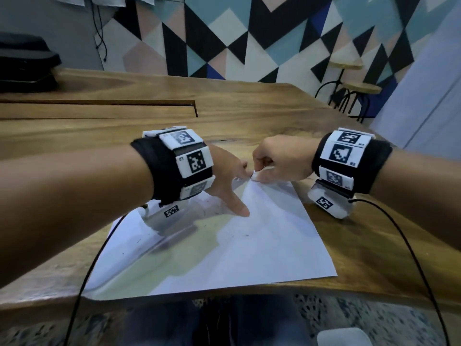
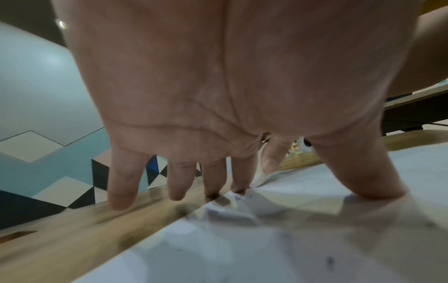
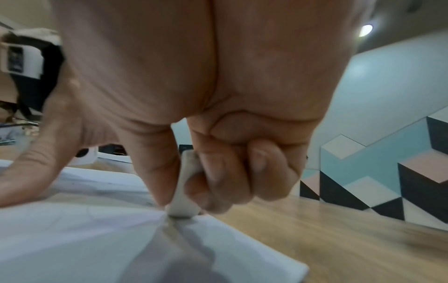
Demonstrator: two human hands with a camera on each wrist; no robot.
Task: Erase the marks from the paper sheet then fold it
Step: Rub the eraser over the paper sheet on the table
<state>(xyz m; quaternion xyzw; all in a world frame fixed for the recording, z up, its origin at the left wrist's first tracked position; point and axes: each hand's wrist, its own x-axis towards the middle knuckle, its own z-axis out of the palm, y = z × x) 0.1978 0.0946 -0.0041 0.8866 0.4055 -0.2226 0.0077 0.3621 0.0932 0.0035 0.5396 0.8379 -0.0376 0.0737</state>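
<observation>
A white paper sheet (image 1: 249, 240) lies on the wooden table (image 1: 249, 108) near its front edge, with faint pencil marks on its left half. My left hand (image 1: 229, 181) presses flat on the sheet's far edge, fingers spread and straight (image 2: 213, 181), thumb (image 2: 358, 172) down on the paper (image 2: 266, 249). My right hand (image 1: 274, 158) pinches a small white eraser (image 1: 255, 175) between thumb and fingers. In the right wrist view the eraser (image 3: 184, 191) stands upright with its lower end on the paper (image 3: 84, 239) near the far edge. The paper creases under the eraser.
A black bag (image 1: 25, 61) sits on the table's far left. A slot (image 1: 149, 106) runs across the tabletop behind the hands. Stools (image 1: 349, 78) stand at the right by the patterned wall. Black cables (image 1: 82, 283) trail from both wrists over the front edge.
</observation>
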